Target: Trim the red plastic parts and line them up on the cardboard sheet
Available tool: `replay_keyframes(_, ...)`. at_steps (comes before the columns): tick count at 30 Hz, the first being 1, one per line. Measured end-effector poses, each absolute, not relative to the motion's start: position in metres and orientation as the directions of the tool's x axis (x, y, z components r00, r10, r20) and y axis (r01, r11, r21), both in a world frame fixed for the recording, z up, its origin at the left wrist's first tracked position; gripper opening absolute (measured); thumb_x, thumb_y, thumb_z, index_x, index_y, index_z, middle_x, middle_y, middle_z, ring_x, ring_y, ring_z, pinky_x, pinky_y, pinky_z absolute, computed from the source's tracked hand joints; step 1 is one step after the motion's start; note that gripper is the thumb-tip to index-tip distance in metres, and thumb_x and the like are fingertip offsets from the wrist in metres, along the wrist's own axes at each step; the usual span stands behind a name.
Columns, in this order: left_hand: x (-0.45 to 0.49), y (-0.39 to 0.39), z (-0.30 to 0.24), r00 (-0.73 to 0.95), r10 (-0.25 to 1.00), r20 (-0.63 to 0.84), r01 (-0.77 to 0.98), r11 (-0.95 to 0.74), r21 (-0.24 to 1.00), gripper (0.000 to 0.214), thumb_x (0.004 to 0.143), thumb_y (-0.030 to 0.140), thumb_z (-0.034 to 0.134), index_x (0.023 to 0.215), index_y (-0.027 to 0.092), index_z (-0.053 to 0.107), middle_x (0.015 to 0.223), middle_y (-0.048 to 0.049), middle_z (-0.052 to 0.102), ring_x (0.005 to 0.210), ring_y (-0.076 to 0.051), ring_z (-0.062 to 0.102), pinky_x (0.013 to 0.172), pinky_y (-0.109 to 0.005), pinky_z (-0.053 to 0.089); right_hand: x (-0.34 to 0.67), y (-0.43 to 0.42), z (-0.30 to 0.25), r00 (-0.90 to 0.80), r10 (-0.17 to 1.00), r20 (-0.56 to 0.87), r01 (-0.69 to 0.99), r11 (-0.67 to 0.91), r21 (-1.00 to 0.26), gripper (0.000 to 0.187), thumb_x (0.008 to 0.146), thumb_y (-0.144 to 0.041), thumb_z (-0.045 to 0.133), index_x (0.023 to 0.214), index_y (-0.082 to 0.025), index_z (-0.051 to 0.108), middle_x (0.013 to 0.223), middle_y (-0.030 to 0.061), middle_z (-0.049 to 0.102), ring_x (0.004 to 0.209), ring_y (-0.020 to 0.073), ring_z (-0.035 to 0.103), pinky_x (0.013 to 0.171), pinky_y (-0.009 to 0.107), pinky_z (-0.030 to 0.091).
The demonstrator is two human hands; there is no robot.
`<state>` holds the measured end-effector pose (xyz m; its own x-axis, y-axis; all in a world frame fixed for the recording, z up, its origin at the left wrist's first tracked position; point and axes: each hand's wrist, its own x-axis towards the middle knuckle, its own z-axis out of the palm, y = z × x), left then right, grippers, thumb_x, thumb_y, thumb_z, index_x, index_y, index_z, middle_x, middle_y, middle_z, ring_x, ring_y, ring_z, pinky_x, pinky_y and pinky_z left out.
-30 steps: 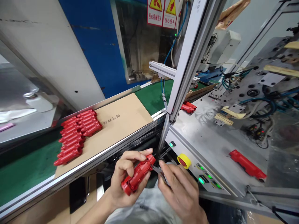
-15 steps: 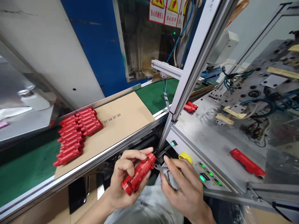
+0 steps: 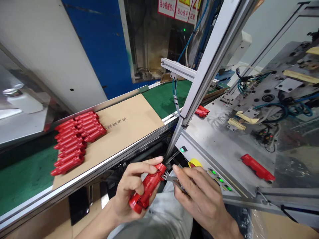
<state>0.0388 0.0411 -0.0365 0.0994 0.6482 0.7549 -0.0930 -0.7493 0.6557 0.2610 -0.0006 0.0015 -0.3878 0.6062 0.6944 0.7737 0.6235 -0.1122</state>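
Observation:
My left hand [image 3: 129,191] is closed around a red plastic part [image 3: 147,188], held tilted in front of my lap with its upper end toward the right. My right hand [image 3: 199,197] grips a small metal cutting tool [image 3: 171,179], whose tip touches the upper end of that part. Both hands sit just below the conveyor's metal rail [image 3: 99,166].
Several red parts [image 3: 74,137] lie in rows on a cardboard sheet [image 3: 129,122] on the green conveyor belt [image 3: 22,176]. One red part [image 3: 258,167] rests on the steel machine table [image 3: 219,142]; others [image 3: 201,111] lie by the aluminium post [image 3: 206,69]. A yellow-ringed stop button [image 3: 194,163] and green buttons [image 3: 220,180] are beside my right hand.
My hands have stayed together on the red part, shifting slightly; the tool tip remains at its end. The view has tipped a little down and to the right.

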Motion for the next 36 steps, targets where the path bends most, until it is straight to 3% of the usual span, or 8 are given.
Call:
replay_keyframes(7,0.039,0.041,-0.033,0.095,0.665,0.740,-0.081,-0.736,0.672,0.041,0.080,-0.012,0.075,0.083,0.020,0.049,0.109,-0.0037,0.071,0.122,-0.032,0.081,0.090,-0.032,0.075,0.262,-0.003,-0.002,-0.387,0.643,0.660,0.789,0.602,-0.123,0.043,0.099,-0.008,0.072,0.142,-0.009,0.068,0.102,0.0088,0.080,0.088,0.0206,0.074,0.088,0.039,0.063)
replay_keyframes(12,0.033,0.041,-0.041,0.155,0.656,0.739,-0.087,-0.736,0.671,0.045,0.079,-0.015,0.074,0.091,0.021,0.050,0.116,-0.0057,0.068,0.128,-0.032,0.078,0.100,-0.032,0.071,0.264,0.002,-0.003,-0.414,0.618,0.669,0.776,0.623,-0.095,0.041,0.099,-0.007,0.073,0.140,-0.008,0.069,0.104,0.0106,0.081,0.087,0.0213,0.076,0.085,0.039,0.065)
replay_keyframes(14,0.031,0.039,-0.046,0.173,0.683,0.710,-0.114,-0.702,0.703,0.047,0.080,-0.016,0.074,0.094,0.022,0.049,0.119,-0.0065,0.066,0.132,-0.033,0.076,0.105,-0.038,0.070,0.265,0.004,-0.006,-0.373,0.630,0.681,0.745,0.641,-0.185,0.036,0.101,-0.009,0.070,0.137,-0.012,0.071,0.104,0.0083,0.082,0.088,0.0195,0.077,0.086,0.036,0.066)
replay_keyframes(17,0.029,0.037,-0.050,0.137,0.739,0.659,-0.176,-0.636,0.751,0.050,0.083,-0.016,0.072,0.102,0.023,0.048,0.122,-0.0069,0.065,0.136,-0.035,0.073,0.108,-0.045,0.069,0.265,0.004,-0.008,-0.204,0.711,0.673,0.674,0.601,-0.430,0.034,0.102,-0.011,0.068,0.135,-0.019,0.073,0.101,0.0039,0.081,0.086,0.0153,0.078,0.084,0.030,0.067)
replay_keyframes(19,0.030,0.037,-0.049,0.126,0.751,0.649,-0.197,-0.622,0.758,0.049,0.084,-0.016,0.071,0.103,0.024,0.047,0.121,-0.0064,0.065,0.136,-0.035,0.073,0.108,-0.045,0.069,0.265,0.003,-0.008,-0.159,0.731,0.663,0.660,0.578,-0.480,0.039,0.100,-0.011,0.070,0.138,-0.020,0.072,0.101,0.0049,0.080,0.088,0.0162,0.077,0.082,0.031,0.066)
replay_keyframes(23,0.031,0.036,-0.048,0.149,0.741,0.655,-0.195,-0.628,0.754,0.049,0.083,-0.017,0.071,0.101,0.023,0.048,0.121,-0.0060,0.064,0.136,-0.033,0.073,0.109,-0.042,0.068,0.264,0.001,-0.002,-0.266,0.676,0.687,0.711,0.619,-0.335,0.044,0.096,-0.009,0.073,0.139,-0.014,0.070,0.104,0.0096,0.080,0.092,0.0214,0.075,0.084,0.040,0.066)
replay_keyframes(28,0.030,0.033,-0.052,0.171,0.738,0.652,-0.177,-0.628,0.758,0.050,0.082,-0.018,0.072,0.100,0.023,0.049,0.123,-0.0066,0.065,0.138,-0.034,0.071,0.109,-0.045,0.068,0.268,-0.001,0.004,-0.363,0.629,0.687,0.733,0.648,-0.207,0.044,0.096,-0.007,0.073,0.140,-0.011,0.068,0.105,0.0108,0.080,0.094,0.0218,0.075,0.086,0.041,0.066)
replay_keyframes(36,0.032,0.031,-0.041,0.198,0.679,0.707,-0.122,-0.699,0.705,0.045,0.079,-0.018,0.072,0.093,0.021,0.053,0.121,-0.0074,0.067,0.133,-0.037,0.074,0.105,-0.044,0.071,0.276,-0.004,0.006,-0.431,0.611,0.663,0.748,0.654,-0.116,0.045,0.095,-0.009,0.076,0.140,-0.009,0.069,0.108,0.0117,0.080,0.096,0.0232,0.074,0.091,0.042,0.067)
